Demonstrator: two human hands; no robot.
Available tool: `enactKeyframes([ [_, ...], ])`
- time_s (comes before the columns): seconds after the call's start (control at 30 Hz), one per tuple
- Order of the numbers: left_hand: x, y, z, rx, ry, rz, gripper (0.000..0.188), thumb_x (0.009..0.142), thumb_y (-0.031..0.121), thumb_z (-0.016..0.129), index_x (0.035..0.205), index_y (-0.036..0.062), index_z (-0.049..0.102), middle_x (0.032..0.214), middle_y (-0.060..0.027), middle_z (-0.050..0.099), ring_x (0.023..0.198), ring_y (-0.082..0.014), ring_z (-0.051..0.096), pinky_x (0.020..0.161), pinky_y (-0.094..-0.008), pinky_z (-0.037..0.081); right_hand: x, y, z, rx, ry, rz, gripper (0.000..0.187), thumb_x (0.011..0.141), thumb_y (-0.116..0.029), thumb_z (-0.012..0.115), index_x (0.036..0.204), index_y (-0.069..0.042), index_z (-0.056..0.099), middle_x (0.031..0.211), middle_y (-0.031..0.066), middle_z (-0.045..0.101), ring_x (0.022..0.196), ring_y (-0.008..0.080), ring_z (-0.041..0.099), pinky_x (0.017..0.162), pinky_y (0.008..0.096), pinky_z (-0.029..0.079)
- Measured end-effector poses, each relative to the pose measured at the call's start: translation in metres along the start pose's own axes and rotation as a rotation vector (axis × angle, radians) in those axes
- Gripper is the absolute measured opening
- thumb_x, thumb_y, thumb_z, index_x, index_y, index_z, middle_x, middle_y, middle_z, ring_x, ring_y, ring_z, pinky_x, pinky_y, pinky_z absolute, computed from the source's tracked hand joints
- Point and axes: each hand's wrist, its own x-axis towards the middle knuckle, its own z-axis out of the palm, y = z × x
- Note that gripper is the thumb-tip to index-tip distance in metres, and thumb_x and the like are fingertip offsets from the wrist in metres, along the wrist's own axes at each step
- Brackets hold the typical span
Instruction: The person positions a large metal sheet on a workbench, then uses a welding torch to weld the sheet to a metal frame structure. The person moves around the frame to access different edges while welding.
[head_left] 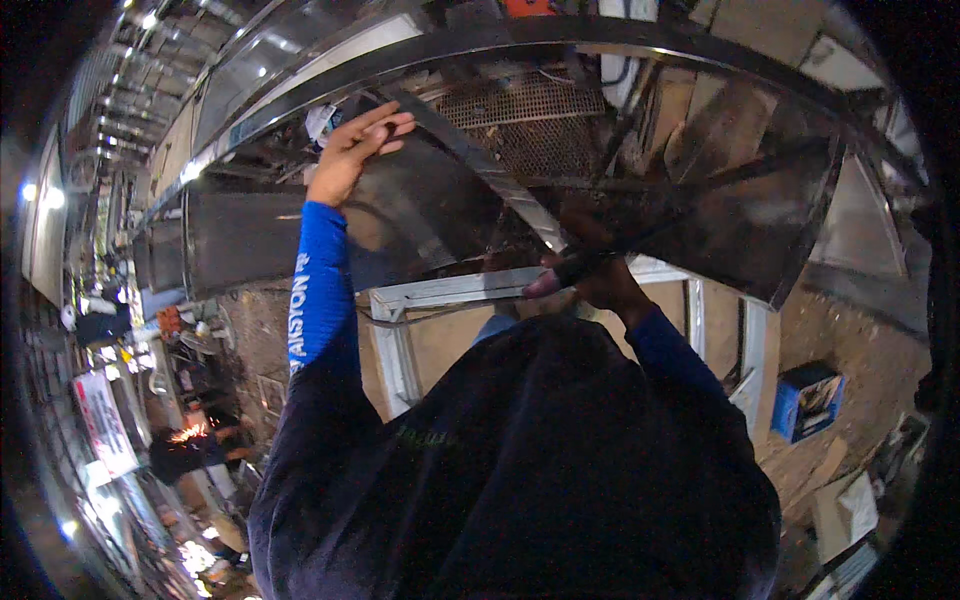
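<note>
My left hand (358,150) is raised at the upper left, fingers stretched out and loosely parted, beside the upper end of a shiny flat metal bar (490,175). That bar slants down to the right, its lower end by my right hand (605,285). Low in front of my body, the right hand is closed around a long dark bar (640,237), which runs off to the upper right; shadow hides most of the fingers. Beyond both hands stretches a long metal rail (640,38) of a frame with dark sheet panels (240,235).
Below the panels lies a light grey metal frame (455,290), close to my legs. A blue box (805,402) stands on the ground at right. Perforated mesh (530,105) lies behind the bars. At far left, sparks (188,433) fly near another person (190,455).
</note>
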Motion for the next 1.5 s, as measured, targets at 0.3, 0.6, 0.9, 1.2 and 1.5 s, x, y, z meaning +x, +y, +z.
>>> enactKeyframes([
  [0.3, 0.006, -0.052, 0.022, -0.16, 0.053, 0.063, 0.049, 0.101, 0.011, 0.057, 0.149, 0.0055, 0.051, 0.142, -0.0069, 0.059, 0.125, -0.0179, 0.057, 0.106, -0.0337, 0.046, -0.018, -0.006, -0.013, 0.184, 0.263, 0.105, 0.026, 0.091, -0.01, 0.075, 0.113, -0.002, 0.063, 0.107, 0.0035, 0.066, 0.103, 0.0153, 0.06, 0.093, 0.0317, 0.047],
  [0.6, 0.019, -0.056, 0.098, -0.047, 0.295, 0.343, 0.078, 0.097, 0.033, 0.07, 0.155, -0.0036, 0.032, 0.141, -0.0176, 0.053, 0.12, -0.0247, 0.053, 0.103, -0.0343, 0.045, -0.013, -0.025, -0.004, 0.272, 0.539, 0.163, 0.046, 0.091, -0.016, 0.078, 0.13, -0.002, 0.059, 0.12, 0.0036, 0.064, 0.108, 0.0154, 0.058, 0.1, 0.0319, 0.043],
  [0.9, 0.021, -0.019, 0.157, 0.18, 0.592, 0.109, 0.125, 0.074, 0.049, 0.085, 0.149, -0.022, 0.014, 0.142, -0.0354, 0.032, 0.133, -0.0473, 0.035, 0.115, -0.0463, 0.034, -0.02, -0.036, 0.001, 0.257, 0.645, 0.231, 0.043, 0.089, -0.016, 0.079, 0.126, -0.002, 0.062, 0.118, 0.0027, 0.065, 0.109, 0.0169, 0.059, 0.101, 0.0336, 0.043],
  [1.2, 0.023, -0.014, 0.163, 0.235, 0.663, 0.085, 0.122, 0.072, 0.04, 0.084, 0.151, -0.0177, 0.011, 0.14, -0.0347, 0.031, 0.13, -0.0499, 0.034, 0.114, -0.0526, 0.032, -0.042, -0.039, -0.002, 0.257, 0.741, 0.106, 0.054, 0.091, -0.022, 0.079, 0.135, 0.001, 0.057, 0.118, 0.0072, 0.066, 0.105, 0.0207, 0.064, 0.093, 0.0363, 0.052],
  [1.5, 0.03, -0.031, 0.161, 0.256, 0.641, 0.136, 0.122, 0.074, 0.039, 0.084, 0.151, -0.019, 0.01, 0.144, -0.0356, 0.025, 0.131, -0.0482, 0.031, 0.114, -0.0479, 0.029, -0.026, -0.027, -0.052, 0.581, 0.734, 0.308, 0.039, 0.106, -0.049, 0.048, 0.101, -0.01, 0.055, 0.08, 0.0029, 0.058, 0.061, 0.0131, 0.052, 0.048, 0.0281, 0.043],
])
